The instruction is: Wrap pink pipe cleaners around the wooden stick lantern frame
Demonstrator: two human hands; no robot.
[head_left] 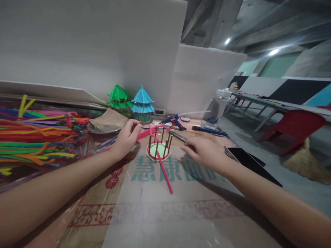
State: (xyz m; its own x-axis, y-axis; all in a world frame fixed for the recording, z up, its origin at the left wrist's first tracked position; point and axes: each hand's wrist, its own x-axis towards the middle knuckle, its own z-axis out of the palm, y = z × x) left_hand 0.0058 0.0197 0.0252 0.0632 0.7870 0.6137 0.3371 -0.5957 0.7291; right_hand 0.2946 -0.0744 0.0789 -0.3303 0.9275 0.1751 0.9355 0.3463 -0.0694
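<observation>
A small frame (164,146) of upright brown sticks stands on a pale green, many-sided base edged in pink. Pink pipe cleaner runs around its top, and one loose pink strip (165,175) slants down from it toward me. My left hand (130,135) is just left of the frame, thumb and forefinger pinched on a pink pipe cleaner whose small end shows at the fingertips. My right hand (198,147) is right of the frame with its fingers curled. A slim metal tool (179,135) reaches to its fingertips; whether it is gripped is hard to see.
Many coloured pipe cleaners (38,137) fill the left side. Behind are a green roofed model (118,97), a blue one (142,102), a glue gun (173,120) and a clear container (216,108). A blue cutter (209,131) and a dark phone (248,161) lie right.
</observation>
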